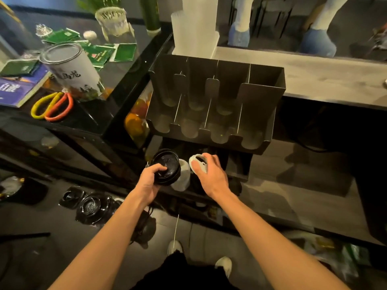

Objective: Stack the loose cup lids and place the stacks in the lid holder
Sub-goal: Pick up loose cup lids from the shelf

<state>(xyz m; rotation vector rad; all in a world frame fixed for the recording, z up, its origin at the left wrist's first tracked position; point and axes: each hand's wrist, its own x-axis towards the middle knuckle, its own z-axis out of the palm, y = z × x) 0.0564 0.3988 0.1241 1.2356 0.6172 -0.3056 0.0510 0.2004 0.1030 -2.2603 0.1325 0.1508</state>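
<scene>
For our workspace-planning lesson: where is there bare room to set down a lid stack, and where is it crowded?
Bare: the grey counter right of the holder, and the holder's four slots. Crowded: the black table left of it, with tin, scissors, packets and book.

Black counter [117,95], left: tin [71,68], upright; scissors [52,106], yellow and orange handles, flat near the front edge; green packets [104,52], scattered; blue book [18,86], left edge; toothpick jar [114,21], at the back.
Grey counter [314,78], right: lid holder [257,122] at its left end; white cup stack [194,28] behind it.
Low dark surface [31,227], lower left: black lids [92,208], loose.
</scene>
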